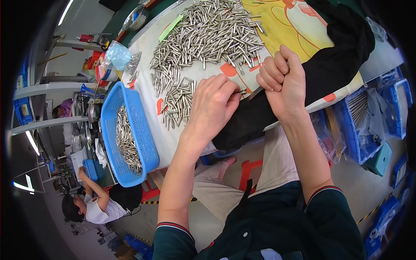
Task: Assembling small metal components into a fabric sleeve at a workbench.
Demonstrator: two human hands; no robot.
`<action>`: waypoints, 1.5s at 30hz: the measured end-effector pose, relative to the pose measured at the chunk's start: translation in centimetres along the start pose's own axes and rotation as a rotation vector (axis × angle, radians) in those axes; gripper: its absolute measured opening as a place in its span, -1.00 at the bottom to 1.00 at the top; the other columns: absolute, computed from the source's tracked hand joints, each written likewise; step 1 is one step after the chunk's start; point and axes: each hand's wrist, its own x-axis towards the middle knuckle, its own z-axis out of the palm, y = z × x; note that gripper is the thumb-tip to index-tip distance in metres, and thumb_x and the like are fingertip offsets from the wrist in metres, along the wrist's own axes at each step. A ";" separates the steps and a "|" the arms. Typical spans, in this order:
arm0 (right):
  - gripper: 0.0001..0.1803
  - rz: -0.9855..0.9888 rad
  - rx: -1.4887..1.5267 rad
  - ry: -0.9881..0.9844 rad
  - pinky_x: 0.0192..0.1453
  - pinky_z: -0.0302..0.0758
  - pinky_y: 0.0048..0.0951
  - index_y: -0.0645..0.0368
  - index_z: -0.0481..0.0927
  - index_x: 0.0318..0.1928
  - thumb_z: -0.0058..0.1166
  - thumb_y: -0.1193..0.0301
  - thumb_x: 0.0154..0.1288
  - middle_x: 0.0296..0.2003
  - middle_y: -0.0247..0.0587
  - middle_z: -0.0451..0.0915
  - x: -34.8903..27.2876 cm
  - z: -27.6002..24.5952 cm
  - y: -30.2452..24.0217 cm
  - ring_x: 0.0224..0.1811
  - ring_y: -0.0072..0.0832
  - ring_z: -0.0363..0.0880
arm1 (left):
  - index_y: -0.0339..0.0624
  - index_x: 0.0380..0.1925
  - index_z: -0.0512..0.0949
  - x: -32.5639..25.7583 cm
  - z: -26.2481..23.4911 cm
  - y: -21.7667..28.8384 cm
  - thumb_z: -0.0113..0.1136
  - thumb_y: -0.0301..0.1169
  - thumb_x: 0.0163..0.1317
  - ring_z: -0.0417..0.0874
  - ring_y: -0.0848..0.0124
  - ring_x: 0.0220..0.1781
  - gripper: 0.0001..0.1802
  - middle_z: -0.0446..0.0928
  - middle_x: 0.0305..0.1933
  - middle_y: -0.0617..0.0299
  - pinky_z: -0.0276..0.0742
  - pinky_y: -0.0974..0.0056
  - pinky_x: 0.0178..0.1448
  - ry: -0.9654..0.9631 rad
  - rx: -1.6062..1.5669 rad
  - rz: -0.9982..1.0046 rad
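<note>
A large pile of small metal pins (208,34) lies spread over the cloth-covered table. Beside its near end is my left hand (210,106), thumb and fingers closed in a pinch. The end of a metal pin (243,91) pokes out at its fingertips. My right hand (286,84) is raised to the right of it, fingers curled into a fist; whatever it may hold is hidden. Under both hands runs a black cloth (247,119) along the table's near edge. A blue plastic basket (149,149) left of my left hand contains more of these pins.
A green strip (170,28) lies on the pile. Clear plastic bags (119,54) sit at the table's left. Blue bins (353,125) stand at the right, a red stool (249,173) below the table. Another person (104,203) works at far left.
</note>
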 end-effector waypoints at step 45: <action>-0.54 -0.154 -0.105 -0.189 -0.69 -0.10 -0.59 0.07 0.15 -0.70 -0.16 0.34 0.40 -0.77 -0.52 0.08 -2.4 2.0 2.4 -0.76 -0.74 -0.04 | -0.28 -0.52 0.57 -3.8 -0.8 3.2 0.27 -0.58 -0.13 0.51 0.18 -0.41 -0.89 0.46 -0.50 0.14 0.41 0.19 -0.28 0.066 -0.004 -0.192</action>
